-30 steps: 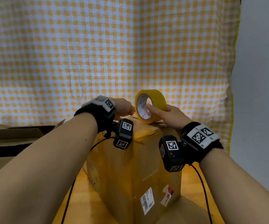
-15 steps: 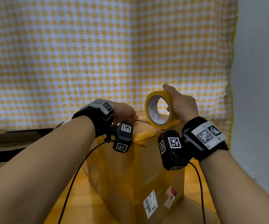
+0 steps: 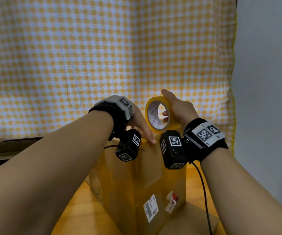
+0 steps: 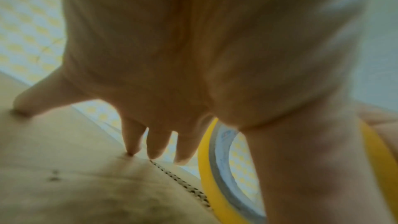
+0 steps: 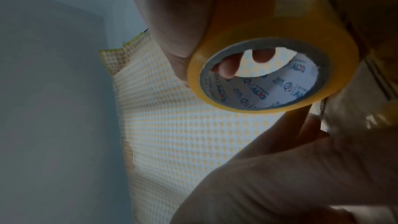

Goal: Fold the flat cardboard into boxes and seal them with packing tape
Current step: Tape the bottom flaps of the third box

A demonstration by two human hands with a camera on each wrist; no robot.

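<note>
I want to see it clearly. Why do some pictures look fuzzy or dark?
Left wrist view: the left hand sits so close that it blurs. Right wrist view: the tape is sharp, but the hand is shadowed against the bright cloth. Head view: sharpest.

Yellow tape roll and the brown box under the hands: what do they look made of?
Yellow tape roll, gripped by the right hand: glossy, translucent plastic film, probably, wound on a printed white core that looks like paper. Brown box, pressed by the left hand: matte corrugated cardboard; fluting shows along its top edge in the left wrist view.
</note>
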